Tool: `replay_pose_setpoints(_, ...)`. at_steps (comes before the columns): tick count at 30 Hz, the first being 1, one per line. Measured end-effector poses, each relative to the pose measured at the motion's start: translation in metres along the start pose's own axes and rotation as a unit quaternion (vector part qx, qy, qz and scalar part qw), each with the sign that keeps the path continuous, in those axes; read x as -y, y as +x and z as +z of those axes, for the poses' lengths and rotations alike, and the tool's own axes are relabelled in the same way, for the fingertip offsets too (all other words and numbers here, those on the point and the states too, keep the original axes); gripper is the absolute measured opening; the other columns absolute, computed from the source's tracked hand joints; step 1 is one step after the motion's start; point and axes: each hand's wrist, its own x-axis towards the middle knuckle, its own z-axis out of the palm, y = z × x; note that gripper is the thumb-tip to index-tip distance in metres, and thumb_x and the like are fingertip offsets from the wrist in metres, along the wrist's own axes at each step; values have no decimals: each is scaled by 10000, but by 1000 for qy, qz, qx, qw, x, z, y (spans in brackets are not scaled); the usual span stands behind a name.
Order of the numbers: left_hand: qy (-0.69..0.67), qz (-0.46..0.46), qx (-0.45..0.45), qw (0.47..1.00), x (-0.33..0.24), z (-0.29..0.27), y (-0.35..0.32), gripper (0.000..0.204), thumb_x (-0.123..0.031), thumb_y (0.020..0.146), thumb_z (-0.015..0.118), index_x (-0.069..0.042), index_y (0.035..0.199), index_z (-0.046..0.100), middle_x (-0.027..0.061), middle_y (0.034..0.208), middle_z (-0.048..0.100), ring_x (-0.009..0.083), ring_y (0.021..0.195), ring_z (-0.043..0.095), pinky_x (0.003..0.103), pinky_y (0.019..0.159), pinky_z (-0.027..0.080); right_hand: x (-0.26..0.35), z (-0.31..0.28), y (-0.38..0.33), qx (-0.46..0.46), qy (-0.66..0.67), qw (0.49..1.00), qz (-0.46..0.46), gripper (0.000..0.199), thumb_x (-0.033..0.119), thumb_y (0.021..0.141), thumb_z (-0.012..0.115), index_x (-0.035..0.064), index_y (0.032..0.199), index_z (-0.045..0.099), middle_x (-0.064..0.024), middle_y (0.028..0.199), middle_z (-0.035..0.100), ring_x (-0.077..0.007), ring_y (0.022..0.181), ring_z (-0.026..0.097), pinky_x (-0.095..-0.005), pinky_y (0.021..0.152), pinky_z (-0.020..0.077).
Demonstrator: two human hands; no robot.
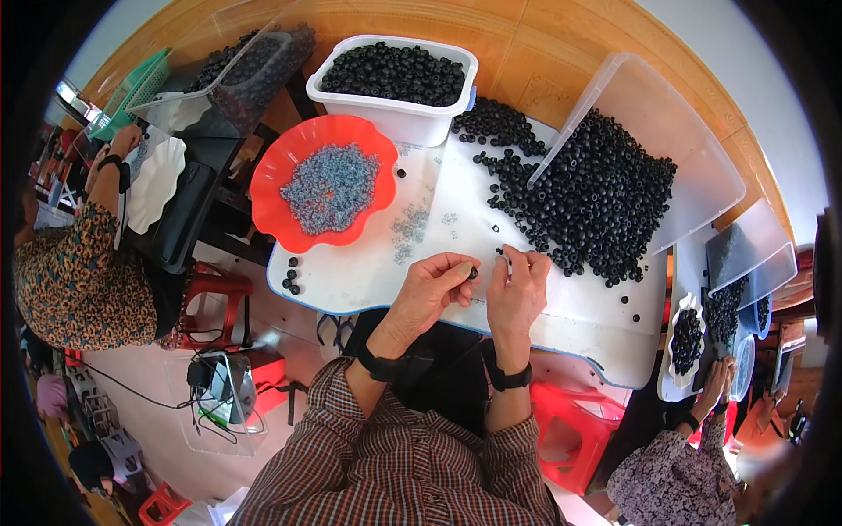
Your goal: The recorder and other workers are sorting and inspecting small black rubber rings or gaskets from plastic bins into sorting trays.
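My left hand (430, 294) pinches a small round black cap (473, 273) between thumb and fingers, above the front part of the white table (579, 320). Close beside it on the right is my right hand (517, 294), its thumb and fingertips pressed together. A tiny dark bit shows at those fingertips, too small to name. Beyond both hands, a heap of the same black caps (596, 197) spills from a tipped clear plastic bin (693, 188). At left, a red scalloped bowl (267, 188) holds many tiny translucent bluish pieces (329, 188).
A white tub (386, 123) full of black caps stands at the back. Several loose caps (291, 279) lie at the table's left corner. Loose translucent pieces (410, 228) are scattered mid-table. Red stools (574, 430) stand below. Other people work at tables on both sides.
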Motion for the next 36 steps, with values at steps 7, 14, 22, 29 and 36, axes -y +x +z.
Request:
replay_pose_setpoints(7,-7,8,8,1000,1,0,-1,216,-126,984,588,29,1122,649,94,919,684,102,688,613,248,644,532,1,9,0,17,-71,997,-11,119,113,854,652,95,963,696,-101,971,520,-289,832,596,-406,658,495)
replay_pose_setpoints(14,-12,12,8,1000,1,-1,-1,223,-147,980,601,9,1132,648,56,890,675,87,688,611,233,645,535,0,8,0,-19,-53,994,-92,96,67,864,629,45,956,645,-122,1013,550,-318,871,598,-410,680,495)
replay_pose_setpoints(22,26,21,-1,999,2,4,-1,240,-128,996,569,1,1178,657,35,847,652,82,703,593,229,653,530,17,-9,-16,62,159,985,-7,91,-15,901,593,0,986,621,-146,915,626,-278,758,667,-351,643,535)
replay_pose_setpoints(29,49,24,-6,999,3,5,-2,237,-115,1000,556,4,1177,662,23,802,630,89,694,583,232,658,530,12,-4,-22,43,260,963,62,140,-26,892,635,-6,1031,630,-101,919,645,-151,732,673,-268,622,533)
replay_pose_setpoints(36,49,21,1,999,4,5,-2,236,-113,1000,556,6,1174,662,26,796,628,91,691,583,236,659,530,9,-1,-25,36,320,944,71,137,-27,900,632,-10,1035,649,-84,935,637,-136,759,656,-251,632,525)
